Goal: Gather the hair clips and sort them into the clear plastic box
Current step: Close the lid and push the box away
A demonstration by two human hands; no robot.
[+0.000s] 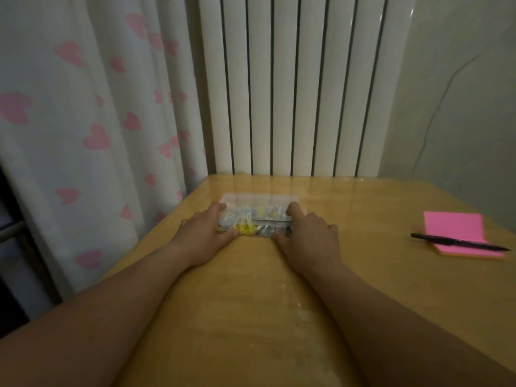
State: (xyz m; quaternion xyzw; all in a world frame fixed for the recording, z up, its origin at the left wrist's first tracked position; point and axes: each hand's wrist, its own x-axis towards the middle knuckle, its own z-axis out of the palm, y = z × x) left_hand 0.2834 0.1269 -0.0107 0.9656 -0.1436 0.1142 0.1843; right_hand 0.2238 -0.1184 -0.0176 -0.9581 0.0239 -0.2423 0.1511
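A clear plastic box (pixel 259 201) with several compartments lies on the wooden table (pixel 251 289), near its far edge. Small hair clips (pixel 245 228) in yellow, pale blue and silver show through its plastic. My left hand (pixel 205 233) grips the box's left end, thumb at the near edge and fingers along the far side. My right hand (pixel 308 237) grips the right end the same way, index finger on top of the box. Whether the lid is closed is unclear.
A pink sticky-note pad (pixel 458 233) with a black pen (pixel 458 243) across it lies at the table's right. A white radiator (pixel 301 85) stands behind the table, and a curtain with pink hearts (pixel 92 121) hangs at the left.
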